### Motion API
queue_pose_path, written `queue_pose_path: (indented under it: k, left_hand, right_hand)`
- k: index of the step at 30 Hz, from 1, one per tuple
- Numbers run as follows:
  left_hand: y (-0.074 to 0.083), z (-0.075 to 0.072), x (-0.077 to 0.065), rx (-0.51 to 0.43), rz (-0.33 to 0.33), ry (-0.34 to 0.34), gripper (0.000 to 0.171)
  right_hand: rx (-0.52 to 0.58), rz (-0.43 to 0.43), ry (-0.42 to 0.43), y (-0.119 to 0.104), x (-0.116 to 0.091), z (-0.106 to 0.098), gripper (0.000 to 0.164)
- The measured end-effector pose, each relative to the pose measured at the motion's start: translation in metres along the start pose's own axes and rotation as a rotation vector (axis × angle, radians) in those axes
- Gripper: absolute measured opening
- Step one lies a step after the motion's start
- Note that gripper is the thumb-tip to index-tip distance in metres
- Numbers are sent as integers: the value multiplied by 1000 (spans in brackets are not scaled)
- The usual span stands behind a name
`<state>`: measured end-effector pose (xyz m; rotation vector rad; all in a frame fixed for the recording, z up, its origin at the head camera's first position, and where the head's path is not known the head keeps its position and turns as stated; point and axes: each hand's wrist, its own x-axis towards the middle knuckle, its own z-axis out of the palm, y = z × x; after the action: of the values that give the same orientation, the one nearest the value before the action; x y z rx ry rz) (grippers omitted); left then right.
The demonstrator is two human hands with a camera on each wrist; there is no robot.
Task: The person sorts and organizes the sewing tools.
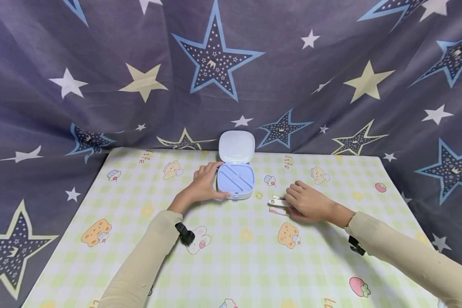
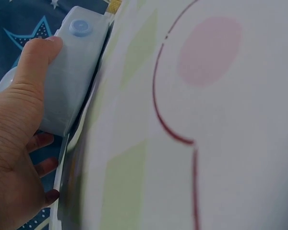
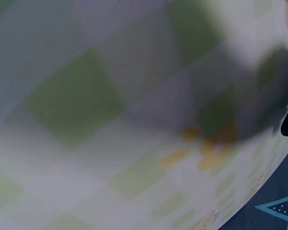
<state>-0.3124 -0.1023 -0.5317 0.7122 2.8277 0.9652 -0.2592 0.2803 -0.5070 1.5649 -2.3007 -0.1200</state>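
A small box [image 1: 235, 179] with a pale blue divided inner tray stands at the table's far side, its white lid [image 1: 236, 146] raised. My left hand [image 1: 205, 185] grips the box's left side, thumb at the front corner near the latch and fingers toward the back. In the left wrist view the thumb lies along the box wall [image 2: 79, 72], beside a round blue button. To the right, my right hand [image 1: 306, 202] has curled fingers over the end of a silver nail clipper [image 1: 274, 201]. A pinkish-white strip-like thing [image 1: 278, 211] lies just in front of it, partly under the hand.
A small yellow ring-like piece [image 1: 259, 195] lies between the box and the right hand. The table [image 1: 215, 265] wears a green-and-white checked cloth with cartoon prints. A dark star-patterned curtain [image 1: 285, 85] hangs close behind the box. The right wrist view shows mostly shadowed cloth.
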Motion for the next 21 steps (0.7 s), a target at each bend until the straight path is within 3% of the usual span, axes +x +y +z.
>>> queue_pose_path:
  k: [7, 16, 21]
  left_hand:
    - [-1, 1, 0, -1, 1, 3, 112]
    - [4, -2, -2, -3, -4, 0, 112]
    - [2, -1, -2, 4, -9, 3, 111]
  right_hand:
    - [-34, 42, 37, -4, 17, -6, 20]
    - [-45, 107, 234, 1, 40, -12, 13]
    - [-50, 185, 278, 1, 53, -24, 17]
